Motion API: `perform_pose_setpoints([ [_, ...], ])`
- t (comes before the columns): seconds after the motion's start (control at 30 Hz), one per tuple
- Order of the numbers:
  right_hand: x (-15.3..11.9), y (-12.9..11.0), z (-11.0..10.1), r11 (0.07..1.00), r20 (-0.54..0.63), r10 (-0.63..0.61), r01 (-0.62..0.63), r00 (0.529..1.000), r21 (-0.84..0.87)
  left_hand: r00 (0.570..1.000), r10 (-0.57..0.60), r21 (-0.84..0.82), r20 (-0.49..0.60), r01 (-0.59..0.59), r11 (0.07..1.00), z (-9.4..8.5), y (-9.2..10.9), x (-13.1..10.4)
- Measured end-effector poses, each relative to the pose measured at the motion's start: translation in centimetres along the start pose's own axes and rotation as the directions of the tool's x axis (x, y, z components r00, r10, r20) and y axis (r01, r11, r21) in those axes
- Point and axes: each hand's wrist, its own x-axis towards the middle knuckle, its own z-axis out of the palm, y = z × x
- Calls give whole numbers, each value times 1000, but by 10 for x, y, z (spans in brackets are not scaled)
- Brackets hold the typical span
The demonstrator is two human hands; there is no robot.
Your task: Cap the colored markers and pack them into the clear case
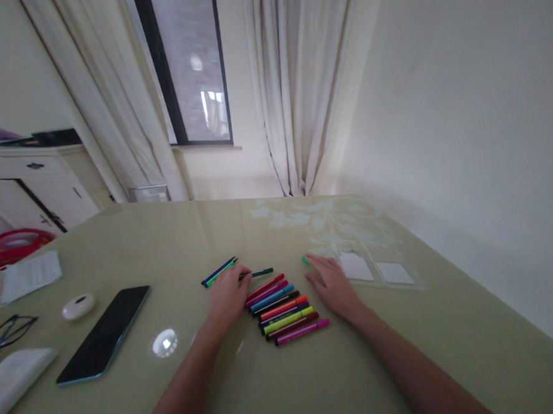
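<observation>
Several coloured markers lie side by side in a slanted row, from a red one [266, 287] at the back to a magenta one [303, 332] at the front. My left hand [228, 293] is at the row's upper left, its fingers closed on the end of a dark green marker [262, 273]. Beyond that hand lie a dark blue marker [219, 270] and a bright green one [220, 273], partly covered by it. My right hand [332, 283] rests to the right of the row, fingers apart, with a small green cap [305, 261] by its fingertips.
A clear plastic case [377, 282] with white cards lies right of my right hand. On the left are a phone [104, 335], a round white case [79, 306], glasses [12, 332], a white object [18, 382] and a mask [31, 276]. A wall borders the table's right side.
</observation>
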Motion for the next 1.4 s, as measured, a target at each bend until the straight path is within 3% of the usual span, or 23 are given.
perform_pose_setpoints([
  [0.17, -1, -2, -2, 999, 34, 4, -3, 999, -39, 993, 27, 80, 114, -36, 996, 1, 1, 0],
  [0.27, 0, -4, -4, 999, 12, 20, -20, 1000, -39, 998, -35, 141, 43, 28, 990, -10, -3, 1],
  [0.4, 1, -4, -3, 997, 8, 68, -67, 998, -43, 979, -157, 394, -133, 197, 898, -28, -14, -1],
  [0.57, 2, -3, -1, 995, 17, 97, -97, 995, -10, 974, -206, 432, -96, 227, 873, -31, -21, -2],
  [0.7, 1, -7, -3, 992, -6, 120, -120, 993, 38, 987, -144, 419, -77, 163, 893, -23, -22, 0],
  [0.8, 0, -15, -7, 977, -61, 144, -132, 988, 168, 994, -78, 301, -82, 99, 948, -17, -18, 3],
  [0.87, -1, -23, -11, 938, -79, 170, -137, 982, 319, 998, -17, 77, -62, 21, 997, -13, -12, 3],
  [0.93, -1, -31, -15, 870, -68, 185, -131, 980, 475, 996, 71, -169, -55, -80, 982, -9, -1, 2],
  [1.0, -1, -38, -19, 800, -57, 188, -119, 981, 589, 985, 155, -310, -78, -172, 935, -6, 10, -1],
  [1.17, 0, -45, -23, 682, -46, 186, -95, 981, 725, 954, 285, -363, -96, -300, 882, -7, 29, -9],
  [1.4, -1, -49, -23, 635, -14, 184, -108, 983, 765, 944, 318, -371, -86, -326, 869, -11, 34, -12],
])
